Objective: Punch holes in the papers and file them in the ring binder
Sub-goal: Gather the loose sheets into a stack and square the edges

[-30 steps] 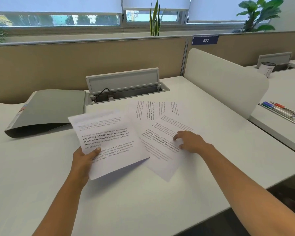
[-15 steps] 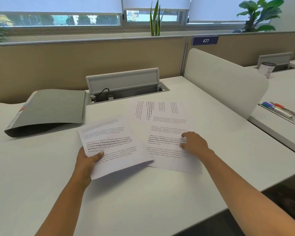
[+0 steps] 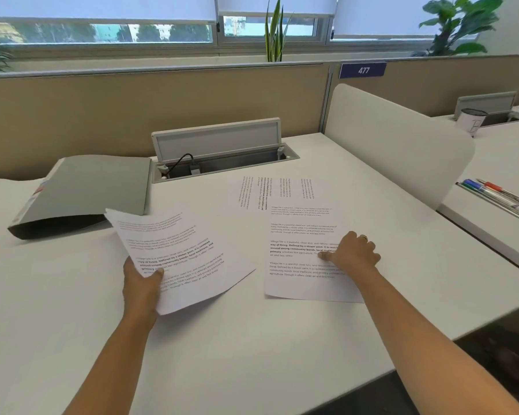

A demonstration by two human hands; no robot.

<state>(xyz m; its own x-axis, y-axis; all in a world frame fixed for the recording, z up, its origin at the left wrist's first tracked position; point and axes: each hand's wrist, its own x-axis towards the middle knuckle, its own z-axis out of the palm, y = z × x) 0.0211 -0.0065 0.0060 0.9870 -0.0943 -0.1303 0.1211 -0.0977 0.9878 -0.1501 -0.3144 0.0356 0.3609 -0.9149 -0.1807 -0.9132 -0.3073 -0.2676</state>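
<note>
1. The white surface (image 3: 252, 354) is carrying everything. The grey ring binder (image 3: 84, 190) is lying on it with its cover down (gaping a little along the near edge).
2. Just right of the ring binder's far corner, a cable hatch (image 3: 219, 145) is standing open.
3. Well to the right of the ring binder, a printed sheet (image 3: 300, 277) is lying flat. A second sheet (image 3: 252, 190), turned sideways, is lying partly beneath its far end.
4. A third sheet (image 3: 186, 253) is being held up off the surface just in front of the ring binder, and its far corner is overlapping the binder's near edge in this view.
5. The left hand (image 3: 141, 286) is gripping that raised sheet at its near left edge, with the thumb lying on top and the fingers hidden underneath.
6. The right hand (image 3: 354, 253) is resting on the flat sheet, farthest from the ring binder. Its fingers are loosely bent and its thumb is pressing on the paper, without wrapping round it.
</note>
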